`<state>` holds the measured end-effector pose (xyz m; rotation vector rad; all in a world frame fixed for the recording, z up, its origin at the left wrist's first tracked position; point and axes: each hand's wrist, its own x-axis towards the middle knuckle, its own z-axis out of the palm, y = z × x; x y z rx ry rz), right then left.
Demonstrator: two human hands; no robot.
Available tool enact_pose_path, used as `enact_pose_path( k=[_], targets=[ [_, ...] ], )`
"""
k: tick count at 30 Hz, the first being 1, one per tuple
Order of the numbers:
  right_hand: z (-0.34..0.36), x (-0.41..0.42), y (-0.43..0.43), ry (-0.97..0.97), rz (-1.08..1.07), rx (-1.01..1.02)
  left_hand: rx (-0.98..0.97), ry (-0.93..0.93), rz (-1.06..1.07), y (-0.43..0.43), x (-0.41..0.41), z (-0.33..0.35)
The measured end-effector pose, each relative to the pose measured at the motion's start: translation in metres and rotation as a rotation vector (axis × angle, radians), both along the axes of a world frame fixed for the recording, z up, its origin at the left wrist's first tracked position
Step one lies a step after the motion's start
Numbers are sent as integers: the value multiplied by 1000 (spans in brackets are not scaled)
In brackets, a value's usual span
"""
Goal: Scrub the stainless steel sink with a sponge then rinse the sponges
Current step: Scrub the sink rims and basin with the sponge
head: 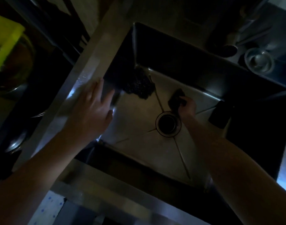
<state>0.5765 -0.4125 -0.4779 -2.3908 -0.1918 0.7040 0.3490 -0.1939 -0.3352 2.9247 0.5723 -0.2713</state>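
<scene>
The scene is dim. A square stainless steel sink (139, 151) fills the middle, with a round drain (168, 124) in its floor. My right hand (187, 108) is down in the basin just beyond the drain, shut on a dark sponge (176, 99) pressed against the sink floor. A dark, wiry scouring pad (138, 86) lies in the far left corner of the basin. My left hand (92, 108) hovers over the sink's left rim with fingers spread and holds nothing. Another dark flat sponge-like object (220, 113) rests at the right side of the basin.
A steel ledge (83, 65) runs along the sink's left side. Beyond it on the left are a yellow-green board (4, 44) and metal bowls (14, 143). A small round metal bowl (259, 62) and dark utensils sit at the upper right.
</scene>
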Motion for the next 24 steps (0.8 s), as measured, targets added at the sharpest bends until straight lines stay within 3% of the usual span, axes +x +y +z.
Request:
enact_pose_path(
  k=[3, 5, 9, 12, 15, 18, 22, 24],
  targets=[
    [-11, 10, 13, -55, -25, -49, -11, -36, 24, -1, 2, 0],
    [-16, 1, 20, -121, 96, -121, -102, -92, 82, 0, 6, 5],
    [-18, -42, 25, -72, 625, -13, -200, -154, 113, 3, 8, 16],
    [-17, -62, 25, -30, 1084, -209, -220, -157, 128, 3, 9, 20],
    [-9, -76, 35, -6, 1315, -227, -162, -156, 60, 1, 10, 20],
    [-4, -95, 50, -90, 1425, -248, -80, -91, 34, -1, 9, 14],
    [-3, -140, 74, -121, 1365, -127, -31, -68, 35, 0, 11, 6],
    [-9, -164, 79, -174, 1486, -156, -47, -82, 56, 2, 12, 5]
  ],
)
